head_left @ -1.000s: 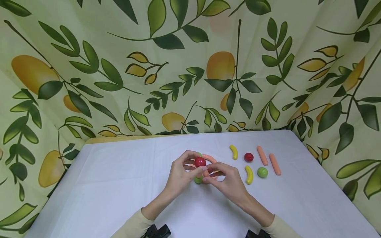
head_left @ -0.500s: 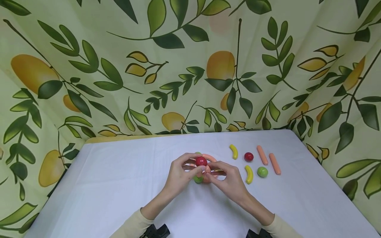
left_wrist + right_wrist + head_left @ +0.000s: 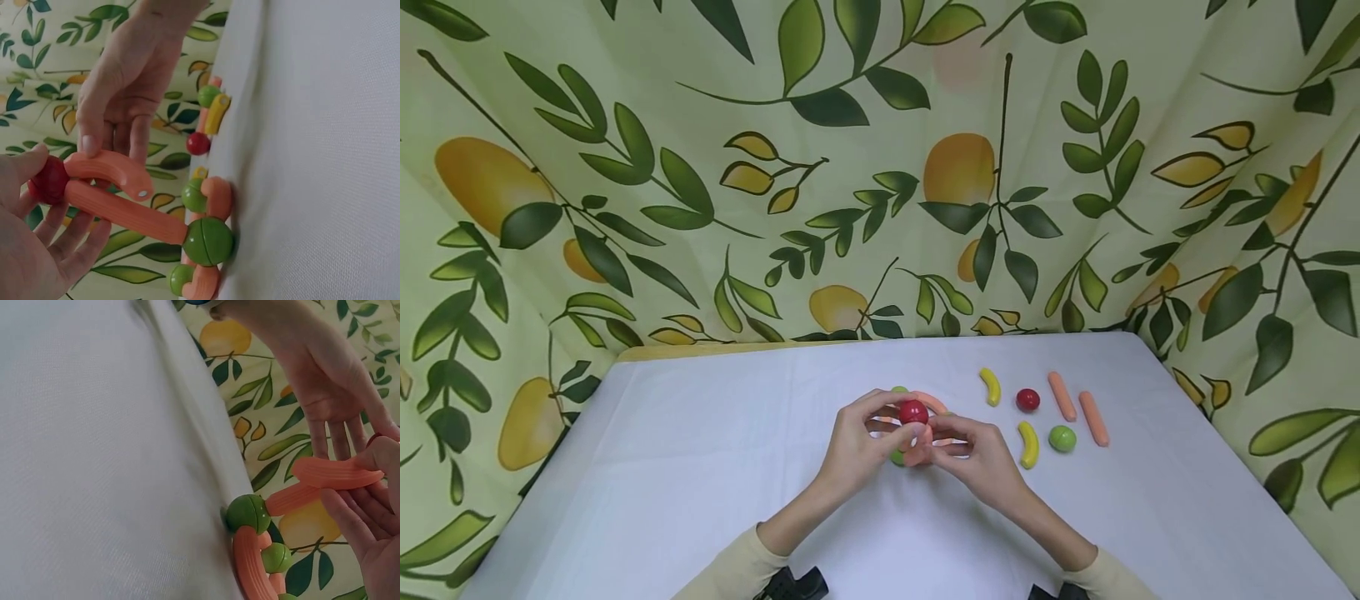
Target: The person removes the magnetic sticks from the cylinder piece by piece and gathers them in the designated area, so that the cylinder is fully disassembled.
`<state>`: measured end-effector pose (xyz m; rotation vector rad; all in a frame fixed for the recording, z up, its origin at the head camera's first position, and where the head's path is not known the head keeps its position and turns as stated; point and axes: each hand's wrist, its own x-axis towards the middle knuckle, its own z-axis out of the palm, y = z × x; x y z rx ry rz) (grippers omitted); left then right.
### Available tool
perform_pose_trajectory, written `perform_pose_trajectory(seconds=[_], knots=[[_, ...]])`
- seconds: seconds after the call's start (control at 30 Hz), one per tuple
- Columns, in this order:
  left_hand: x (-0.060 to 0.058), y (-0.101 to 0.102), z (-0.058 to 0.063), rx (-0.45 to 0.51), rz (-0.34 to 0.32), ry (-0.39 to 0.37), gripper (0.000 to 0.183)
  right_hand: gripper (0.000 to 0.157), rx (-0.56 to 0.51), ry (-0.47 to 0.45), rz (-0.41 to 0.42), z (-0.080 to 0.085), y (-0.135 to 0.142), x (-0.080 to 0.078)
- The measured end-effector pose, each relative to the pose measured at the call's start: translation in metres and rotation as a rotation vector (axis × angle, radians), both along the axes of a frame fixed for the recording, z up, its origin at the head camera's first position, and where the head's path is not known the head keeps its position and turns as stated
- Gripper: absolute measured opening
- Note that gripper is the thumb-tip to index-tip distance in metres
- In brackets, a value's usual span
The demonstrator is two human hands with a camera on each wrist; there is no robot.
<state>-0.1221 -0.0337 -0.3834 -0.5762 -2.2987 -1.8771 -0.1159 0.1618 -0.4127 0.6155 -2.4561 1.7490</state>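
Note:
My left hand (image 3: 859, 442) holds a red ball (image 3: 913, 412) between thumb and fingers, above a built frame of sticks and balls. A straight orange stick (image 3: 125, 212) runs from that ball down to a green ball (image 3: 209, 240) on the frame. With the thumb and fingers of my right hand (image 3: 977, 458) I pinch a short curved orange stick (image 3: 112, 169). One end of it meets the red ball in the left wrist view; whether it is attached I cannot tell. More curved orange sticks (image 3: 251, 565) and green balls (image 3: 275, 557) form the base, partly hidden by my hands in the head view.
To the right on the white-covered table (image 3: 700, 467) lie two yellow curved pieces (image 3: 1028, 444), a red ball (image 3: 1027, 400), a green ball (image 3: 1062, 438) and two straight orange sticks (image 3: 1093, 418). A leaf-patterned curtain (image 3: 880, 167) hangs behind the table.
The red ball and my left fingers have shifted slightly right. The curved orange stick has turned in my right fingers and now sits close against the ball. The loose pieces stay put.

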Motion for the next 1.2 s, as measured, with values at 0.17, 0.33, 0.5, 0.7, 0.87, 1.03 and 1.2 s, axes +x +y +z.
perform_pose_trajectory(seconds=[0.17, 0.33, 0.5, 0.7, 0.87, 1.03, 1.2], knots=[[0.0, 0.0, -0.001, -0.008, 0.007, 0.013, 0.033, 0.035, -0.023, -0.054, -0.018, 0.001, 0.002, 0.0], [0.0, 0.0, -0.002, -0.003, 0.01, 0.014, 0.033, 0.034, -0.018, -0.041, -0.059, 0.003, 0.007, 0.001], [-0.001, -0.001, -0.002, -0.011, 0.008, 0.01, 0.034, 0.033, 0.018, -0.048, -0.091, 0.006, 0.016, 0.002], [-0.002, -0.003, -0.004, -0.004, 0.008, 0.018, 0.035, 0.039, 0.063, -0.095, -0.153, 0.012, 0.03, 0.002], [-0.003, -0.004, -0.006, 0.0, -0.005, 0.02, 0.037, 0.039, 0.12, -0.13, -0.181, 0.01, 0.046, -0.004], [-0.002, -0.004, -0.004, 0.001, 0.006, -0.009, 0.036, 0.04, 0.241, -0.16, -0.22, 0.004, 0.06, -0.014], [-0.003, -0.005, -0.005, 0.007, 0.007, -0.015, 0.036, 0.041, 0.329, -0.211, -0.244, -0.002, 0.071, -0.023]])
